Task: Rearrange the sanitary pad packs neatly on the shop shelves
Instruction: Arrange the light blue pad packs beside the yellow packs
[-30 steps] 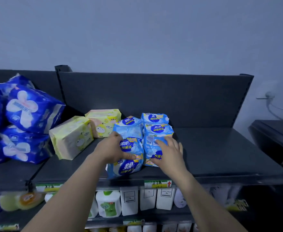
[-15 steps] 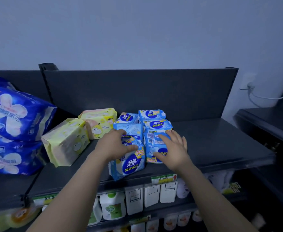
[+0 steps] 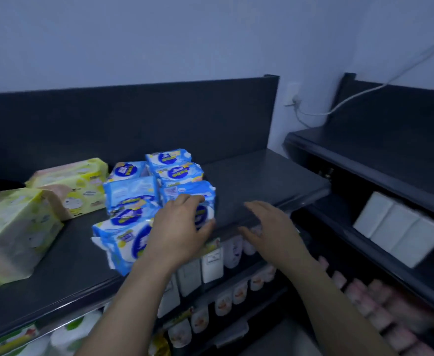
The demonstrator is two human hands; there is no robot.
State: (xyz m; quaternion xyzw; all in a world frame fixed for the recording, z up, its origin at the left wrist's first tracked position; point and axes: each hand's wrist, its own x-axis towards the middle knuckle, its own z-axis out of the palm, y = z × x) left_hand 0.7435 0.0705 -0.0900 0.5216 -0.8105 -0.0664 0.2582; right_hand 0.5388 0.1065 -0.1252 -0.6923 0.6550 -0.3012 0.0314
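The right hand [image 3: 272, 227] has come off the blue packs [image 3: 138, 191] and now hovers just beside them over the front lip of the shelf [image 3: 249, 176], fingers loose and spread, holding nothing. The left hand [image 3: 177, 227] has crossed from the left column to the right pack [image 3: 192, 191], with its fingers laid over the top and its thumb by the lower corner; blur hides whether it pinches the pack or only presses on it. The view has also swung right, so the big dark-blue packs are gone from the left edge and a side unit with white boxes [image 3: 396, 227] shows instead. The squaring-up of the blue group looks unfinished: it stands in two rows at mid-shelf, but the tilted pack [image 3: 123, 242] at the front leans out over the edge. The freed right hand may be heading elsewhere, though I cannot say where. The yellow packs [image 3: 74, 186] lie askew to the left, the nearer one cut off by the frame. The left hand covers the near blue fronts, the print is unreadable, and the bottles [image 3: 212, 263] below are smeared
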